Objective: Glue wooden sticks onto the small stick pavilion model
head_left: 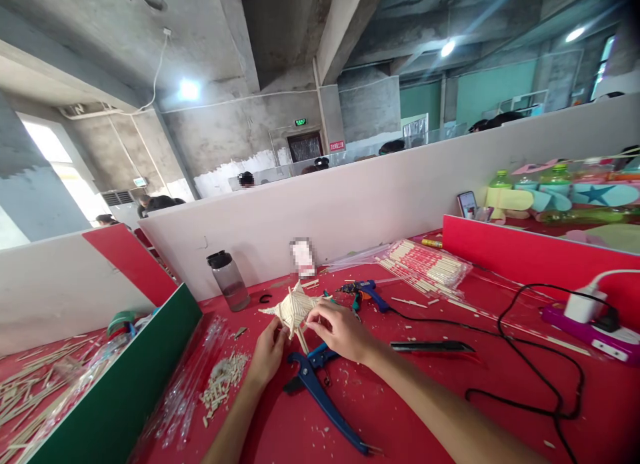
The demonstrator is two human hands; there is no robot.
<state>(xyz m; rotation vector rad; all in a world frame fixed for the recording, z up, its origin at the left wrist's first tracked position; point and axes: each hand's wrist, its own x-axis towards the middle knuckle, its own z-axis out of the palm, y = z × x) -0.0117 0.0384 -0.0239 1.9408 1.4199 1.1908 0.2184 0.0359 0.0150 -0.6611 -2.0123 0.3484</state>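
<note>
left hand (pixel 269 352) fingers pinch stick star (pixel 294 309) | right hand (pixel 340 331) fingers grip its edge | blue cutters (pixel 320 391) beneath on red worktop (pixel 425 397)

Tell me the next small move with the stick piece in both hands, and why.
Probably reach the right hand for the glue gun. The left hand already pinches the woven stick piece from below and the right steadies its edge, so the piece is held. The gun lies just beyond it on the red table, its cord running to the power strip. Whether a joint is loose cannot be told.
</note>
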